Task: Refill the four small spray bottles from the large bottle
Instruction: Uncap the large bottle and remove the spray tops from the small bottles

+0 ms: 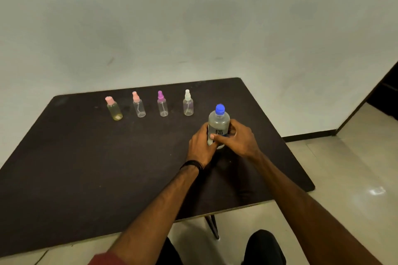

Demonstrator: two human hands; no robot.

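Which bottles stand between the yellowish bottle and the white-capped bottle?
In the head view, two clear spray bottles stand between the yellowish bottle and the white-capped bottle: the pink-capped bottle and the purple-capped bottle.

Four small spray bottles (150, 106); one large bottle (218, 123)

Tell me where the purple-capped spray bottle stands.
In the head view, the purple-capped spray bottle stands third from the left in the row on the dark table, between the pink-capped sprayer and the white-capped one.

one head-worn view, forward and down over the table (86, 168)
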